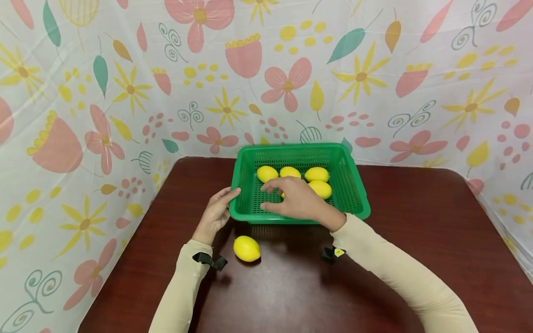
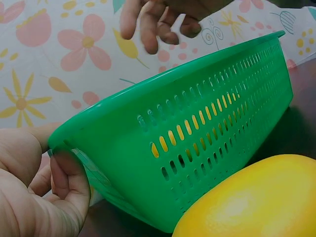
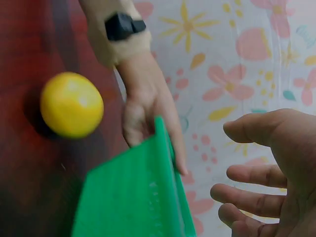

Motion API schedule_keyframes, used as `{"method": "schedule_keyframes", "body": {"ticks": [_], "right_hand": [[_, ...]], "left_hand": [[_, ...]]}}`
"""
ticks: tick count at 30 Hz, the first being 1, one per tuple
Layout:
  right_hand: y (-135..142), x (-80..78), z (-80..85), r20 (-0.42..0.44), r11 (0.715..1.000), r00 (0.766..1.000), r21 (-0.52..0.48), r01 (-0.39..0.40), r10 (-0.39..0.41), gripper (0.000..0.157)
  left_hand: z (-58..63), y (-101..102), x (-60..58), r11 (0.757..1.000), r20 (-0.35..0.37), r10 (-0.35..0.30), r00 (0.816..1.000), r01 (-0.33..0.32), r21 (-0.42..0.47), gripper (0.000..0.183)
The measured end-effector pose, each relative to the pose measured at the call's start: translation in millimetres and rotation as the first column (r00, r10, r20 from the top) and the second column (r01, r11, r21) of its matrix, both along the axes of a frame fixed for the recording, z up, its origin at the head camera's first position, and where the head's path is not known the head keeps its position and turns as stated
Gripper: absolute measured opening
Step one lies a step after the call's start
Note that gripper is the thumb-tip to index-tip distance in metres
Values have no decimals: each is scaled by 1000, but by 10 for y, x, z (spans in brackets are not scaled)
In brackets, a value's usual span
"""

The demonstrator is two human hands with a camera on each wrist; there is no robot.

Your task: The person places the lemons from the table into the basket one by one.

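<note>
A green plastic basket [image 1: 360, 203] with slotted sides holds several yellow lemons [image 1: 317, 174], some partly hidden behind my right hand. My left hand [image 1: 215, 213] grips the basket's left rim, thumb over the edge and fingers curled beneath, as the left wrist view shows. Above the basket's front side hovers my right hand [image 1: 297, 198], its fingers spread and loosely bent with nothing between them. In the right wrist view those fingers [image 3: 254, 197] point toward the rim and stand apart from it. One loose lemon [image 1: 247, 249] lies on the table in front of the basket, near my left wrist.
The dark reddish-brown table [image 1: 420, 222] has rounded far corners. A white cloth [image 1: 374, 120] printed with flowers and leaves hangs behind it and along the sides. Black straps [image 1: 210, 261] circle both wrists over beige sleeves.
</note>
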State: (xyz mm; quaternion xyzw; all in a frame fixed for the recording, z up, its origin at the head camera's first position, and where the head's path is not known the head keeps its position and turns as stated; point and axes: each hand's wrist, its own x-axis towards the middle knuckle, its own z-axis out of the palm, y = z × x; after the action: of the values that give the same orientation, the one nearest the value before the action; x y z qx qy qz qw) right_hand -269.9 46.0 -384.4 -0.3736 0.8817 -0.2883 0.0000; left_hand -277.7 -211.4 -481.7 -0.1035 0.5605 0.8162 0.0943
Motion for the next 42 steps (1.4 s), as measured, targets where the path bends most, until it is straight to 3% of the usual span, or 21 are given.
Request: {"method": "schedule_keyframes", "body": {"ticks": [10,16,23,33,42], "right_hand": [[-41,432,-242,-33,997,999,-57,-42,40,40],[-74,606,-421,-75,998,996,-45,-52,49,39],[-168,698,-609,-130,996,989,-45,-78,71,41],[-320,756,-804,-115,998,991,3,-66,66,44],[-469,741,-975,-109,996,993,83,-39,48,52]], "left_hand": [[3,2,13,1000,-7,-2,1000,2,-1,44],[2,-3,1,1000,-3,4,1000,-4,1,43],[12,3,7,1000,-3,0,1000,0,-3,44],[12,10,20,1000,-5,-5,1000,5,4,43],[-16,7,20,1000,-9,2,1000,-2,12,31]]}}
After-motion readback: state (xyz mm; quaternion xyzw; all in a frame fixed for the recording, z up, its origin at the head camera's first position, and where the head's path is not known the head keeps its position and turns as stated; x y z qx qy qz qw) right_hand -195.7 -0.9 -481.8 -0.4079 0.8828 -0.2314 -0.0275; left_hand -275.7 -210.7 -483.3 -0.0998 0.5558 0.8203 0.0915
